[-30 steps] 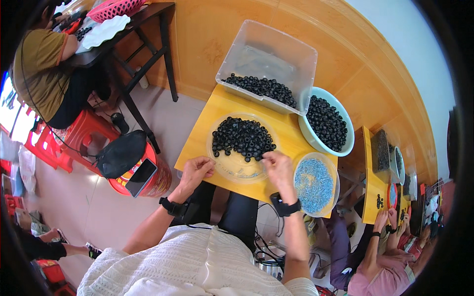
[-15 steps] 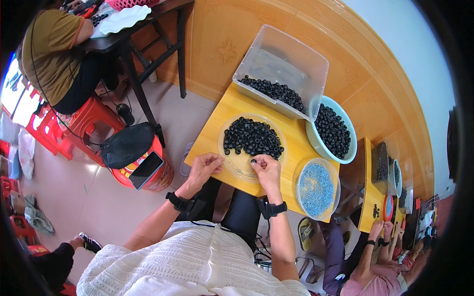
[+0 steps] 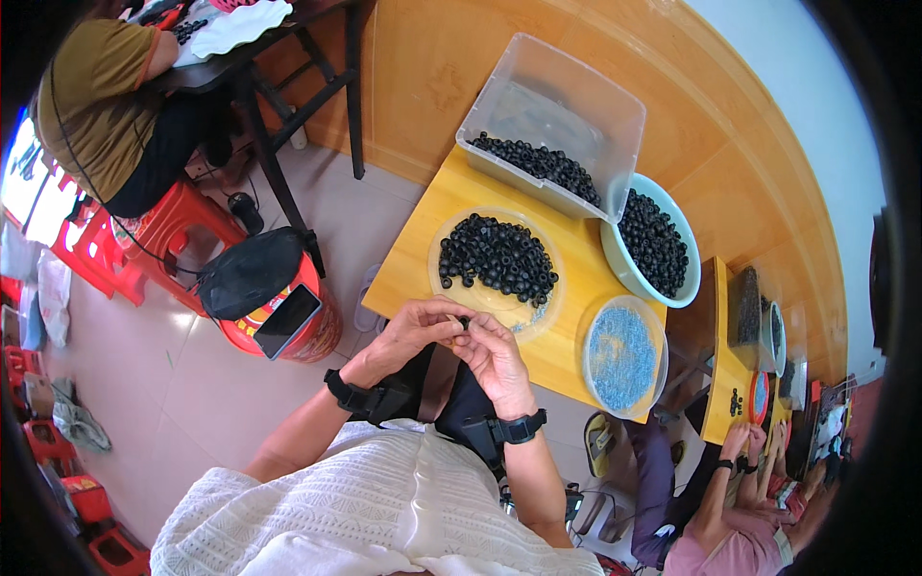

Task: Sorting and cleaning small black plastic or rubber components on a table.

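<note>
In front of my lap, my left hand (image 3: 420,332) and my right hand (image 3: 494,361) meet at the fingertips. Pinched in my right fingers is a small black ring-like piece (image 3: 464,322). My left thumb and forefinger are closed right beside that piece; whether they grip it too or something tiny of their own is hidden. Just beyond my hands a round clear plate (image 3: 482,295) lies on the yellow table (image 3: 403,278), with a heap of similar black pieces (image 3: 497,254) on it. A few tiny bluish bits (image 3: 540,313) lie at its near right edge.
A clear bin (image 3: 567,106) and a pale blue bowl (image 3: 688,278), both with black pieces, stand behind. At the right is a round tub (image 3: 663,370) of tiny blue pieces. On the left, a red bucket (image 3: 327,326) bears a phone (image 3: 288,320) and black bag. People work at both sides.
My right hand has lifted from the plate with the black ring-like piece and moved toward my left hand. My left hand has come right, so the fingertips now meet.
</note>
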### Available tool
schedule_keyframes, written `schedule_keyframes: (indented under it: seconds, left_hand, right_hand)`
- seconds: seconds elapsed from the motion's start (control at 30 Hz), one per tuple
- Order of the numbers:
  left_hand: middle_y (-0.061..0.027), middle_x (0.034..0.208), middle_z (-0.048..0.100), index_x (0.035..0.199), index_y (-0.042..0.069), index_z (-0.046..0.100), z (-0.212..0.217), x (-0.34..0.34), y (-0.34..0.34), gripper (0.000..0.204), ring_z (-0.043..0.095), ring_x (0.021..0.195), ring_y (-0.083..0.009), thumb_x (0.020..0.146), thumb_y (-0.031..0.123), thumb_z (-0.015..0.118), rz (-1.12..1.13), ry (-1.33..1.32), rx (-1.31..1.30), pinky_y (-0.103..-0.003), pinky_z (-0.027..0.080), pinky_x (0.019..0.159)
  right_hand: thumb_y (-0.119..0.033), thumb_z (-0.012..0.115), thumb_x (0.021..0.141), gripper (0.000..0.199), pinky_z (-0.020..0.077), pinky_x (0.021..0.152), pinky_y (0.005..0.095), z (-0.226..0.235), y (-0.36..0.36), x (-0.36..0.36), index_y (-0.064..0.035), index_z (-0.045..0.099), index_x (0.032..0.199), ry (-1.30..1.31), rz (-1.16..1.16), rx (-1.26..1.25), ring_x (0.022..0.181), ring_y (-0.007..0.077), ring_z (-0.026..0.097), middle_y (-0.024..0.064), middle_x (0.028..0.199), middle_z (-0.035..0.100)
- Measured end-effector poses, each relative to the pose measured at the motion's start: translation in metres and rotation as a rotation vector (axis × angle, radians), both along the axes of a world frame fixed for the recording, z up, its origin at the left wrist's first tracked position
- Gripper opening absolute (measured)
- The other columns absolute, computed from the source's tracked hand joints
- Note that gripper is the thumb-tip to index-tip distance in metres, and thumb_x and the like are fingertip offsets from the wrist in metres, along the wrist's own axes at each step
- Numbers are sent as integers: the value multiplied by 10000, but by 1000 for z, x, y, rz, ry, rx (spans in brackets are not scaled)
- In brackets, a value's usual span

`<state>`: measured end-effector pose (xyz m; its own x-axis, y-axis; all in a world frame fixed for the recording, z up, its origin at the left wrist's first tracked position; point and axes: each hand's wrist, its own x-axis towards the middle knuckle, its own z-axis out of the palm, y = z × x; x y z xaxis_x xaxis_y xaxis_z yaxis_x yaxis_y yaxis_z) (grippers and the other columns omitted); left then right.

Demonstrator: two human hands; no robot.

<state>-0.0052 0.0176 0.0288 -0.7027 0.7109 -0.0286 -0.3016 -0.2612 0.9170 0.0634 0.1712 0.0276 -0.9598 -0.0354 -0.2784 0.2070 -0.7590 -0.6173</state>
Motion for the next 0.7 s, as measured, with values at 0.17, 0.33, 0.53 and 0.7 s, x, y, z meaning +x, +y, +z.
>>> schedule_keyframes:
  seconds: [0.17,0.33,0.53,0.7]
  left_hand:
    - [-22,886,621,1009,14,592,-3,3,-10,202,602,805,-104,815,55,631,54,-105,23,-233,491,752]
    - [-21,821,613,851,52,549,-11,0,-15,140,592,725,-94,778,27,665,175,-171,63,-231,502,701]
    - [-48,850,632,848,49,559,-16,-1,-18,129,604,718,-108,777,12,661,203,-205,63,-233,506,687]
    - [-46,857,633,860,53,552,-17,-2,-19,129,611,716,-107,787,15,652,175,-221,88,-225,511,671]
  right_hand:
    - [-94,605,836,74,514,613,226,9,-13,4,-34,609,879,-58,-54,342,644,112,601,48,759,637]
    - [-41,623,754,57,451,553,252,0,36,-15,-24,655,799,56,-414,1390,564,127,568,52,686,636]
    - [-81,637,712,74,481,623,341,0,42,-22,-32,645,767,-110,-189,1756,686,263,621,143,733,636]
    - [-51,641,685,94,491,647,370,-17,29,-33,-35,631,777,76,-151,1930,700,306,616,162,721,619]
